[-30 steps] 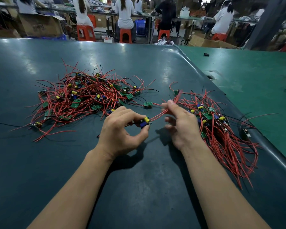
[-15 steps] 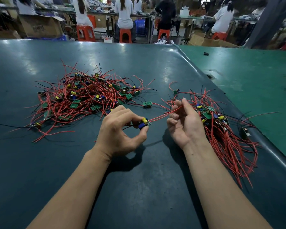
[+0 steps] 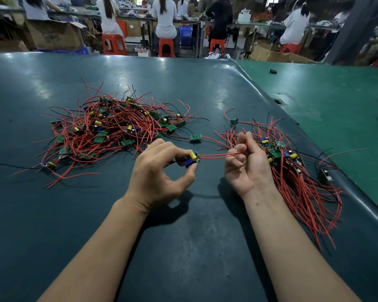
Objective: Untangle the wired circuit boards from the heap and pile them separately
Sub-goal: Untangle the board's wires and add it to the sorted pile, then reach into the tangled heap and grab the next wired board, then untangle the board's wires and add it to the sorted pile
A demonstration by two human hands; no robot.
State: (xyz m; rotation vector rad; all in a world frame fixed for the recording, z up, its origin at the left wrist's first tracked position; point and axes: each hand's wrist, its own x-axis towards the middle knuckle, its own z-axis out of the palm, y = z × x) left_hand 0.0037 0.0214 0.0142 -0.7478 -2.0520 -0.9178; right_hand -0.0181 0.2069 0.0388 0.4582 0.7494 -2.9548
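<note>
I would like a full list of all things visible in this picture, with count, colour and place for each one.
tangled heap: one, red and black wires with green boards, table left
sorted pile: one, same colours, table right
held board: one, with yellow and blue parts, centre
lone board: one, green, between heap and pile
table: one, dark teal
stools: several, orange, background
cardboard box: one, brown, far left
left hand: pinches held board
right hand: grips its red wires

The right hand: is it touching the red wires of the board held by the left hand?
Touching. Head view: right hand pinches the red wires.
</note>
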